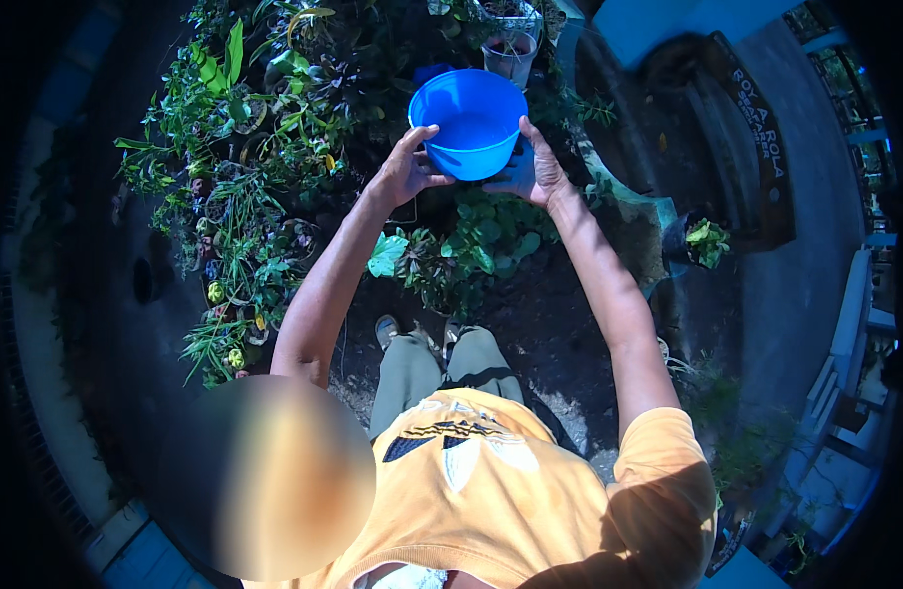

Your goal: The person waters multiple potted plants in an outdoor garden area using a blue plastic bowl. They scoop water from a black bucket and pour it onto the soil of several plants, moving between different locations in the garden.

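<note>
Held out at arm's length over the plants is a round blue plastic bowl (479, 160), its open top facing up toward me. My left hand (405, 172) grips its left side, thumb on the rim and fingers against the outer wall. On the right side my right hand (536, 169) does the same, its fingers partly in shadow below the bowl. Light and shadow fall across the inside, and I make out nothing lying in it.
Dense leafy plants (260, 177) fill the bed ahead and to the left. A clear plastic pot (510, 59) stands just beyond the bowl. Green netting (658, 211) edges the bed at the right, beside a dark-potted plant (708, 242). Farther right is a dark wooden sign (766, 177).
</note>
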Demonstrator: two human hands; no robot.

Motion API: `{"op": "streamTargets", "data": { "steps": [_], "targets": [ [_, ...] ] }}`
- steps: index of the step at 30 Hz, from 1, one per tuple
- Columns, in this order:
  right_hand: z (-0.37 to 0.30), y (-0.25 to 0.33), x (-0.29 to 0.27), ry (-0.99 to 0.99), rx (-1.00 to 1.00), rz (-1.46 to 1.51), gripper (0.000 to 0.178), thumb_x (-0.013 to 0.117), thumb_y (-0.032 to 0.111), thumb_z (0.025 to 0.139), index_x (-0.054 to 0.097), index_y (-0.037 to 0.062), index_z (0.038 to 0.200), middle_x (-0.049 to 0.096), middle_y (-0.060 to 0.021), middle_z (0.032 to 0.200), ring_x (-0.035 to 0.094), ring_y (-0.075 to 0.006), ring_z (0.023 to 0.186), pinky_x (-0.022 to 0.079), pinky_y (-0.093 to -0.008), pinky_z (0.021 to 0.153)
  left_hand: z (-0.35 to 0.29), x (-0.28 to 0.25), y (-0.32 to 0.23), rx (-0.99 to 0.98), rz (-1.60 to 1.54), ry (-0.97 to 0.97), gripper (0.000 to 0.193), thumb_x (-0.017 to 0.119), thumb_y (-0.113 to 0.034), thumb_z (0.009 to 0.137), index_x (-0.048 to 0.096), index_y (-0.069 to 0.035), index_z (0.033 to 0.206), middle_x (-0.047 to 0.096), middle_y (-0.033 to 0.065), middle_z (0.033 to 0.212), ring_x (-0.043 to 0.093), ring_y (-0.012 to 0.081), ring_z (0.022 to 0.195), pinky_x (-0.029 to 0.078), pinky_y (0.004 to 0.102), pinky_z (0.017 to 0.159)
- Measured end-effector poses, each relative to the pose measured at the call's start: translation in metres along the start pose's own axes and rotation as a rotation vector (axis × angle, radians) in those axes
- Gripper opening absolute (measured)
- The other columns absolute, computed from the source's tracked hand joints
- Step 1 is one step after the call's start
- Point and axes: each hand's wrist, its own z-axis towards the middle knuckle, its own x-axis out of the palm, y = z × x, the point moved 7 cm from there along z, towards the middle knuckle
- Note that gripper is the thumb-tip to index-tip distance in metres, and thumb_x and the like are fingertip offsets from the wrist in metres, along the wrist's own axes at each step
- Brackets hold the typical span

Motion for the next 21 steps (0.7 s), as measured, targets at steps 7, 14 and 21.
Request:
{"op": "streamTargets", "data": {
  "steps": [7, 14, 21],
  "targets": [
    [-0.070, 0.033, -0.046, -0.102, -0.152, -0.028, 0.104, 0.074, 0.057, 0.065, 0.021, 0.0111, 0.142, 0.034, -0.0177, 0.139, 0.041, -0.0396, 0.123, 0.039, -0.0653, 0.091, 0.003, 0.067, 0.046, -0.103, 0.076, 0.150, 0.091, 0.073, -0.043, 0.074, 0.021, -0.010, 0.140, 0.027, 0.0226, 0.138, 0.041, 0.0387, 0.121, 0.041, 0.0523, 0.096],
    [-0.136, 0.044, -0.064, -0.355, -0.327, -0.374, 0.109, 0.079, 0.045, 0.064, 0.012, 0.0137, 0.145, 0.028, -0.0185, 0.141, 0.034, -0.0377, 0.128, 0.046, -0.0575, 0.086, 0.008, 0.067, 0.096, -0.180, 0.338, 0.323, 0.074, 0.075, -0.020, 0.077, 0.035, -0.008, 0.137, 0.038, 0.0164, 0.134, 0.048, 0.0301, 0.118, 0.044, 0.0464, 0.096],
    [-0.180, 0.036, -0.071, -0.475, -0.464, -0.454, 0.125, 0.082, 0.047, 0.056, 0.004, 0.0087, 0.146, 0.032, -0.0241, 0.138, 0.040, -0.0420, 0.123, 0.047, -0.0551, 0.083, 0.044, 0.069, 0.146, -0.110, 0.396, 0.256, 0.038, 0.063, 0.000, 0.083, 0.052, 0.002, 0.119, 0.061, 0.0088, 0.095, 0.062, 0.0157, 0.079, 0.055, 0.0307, 0.073]
  ]
}}
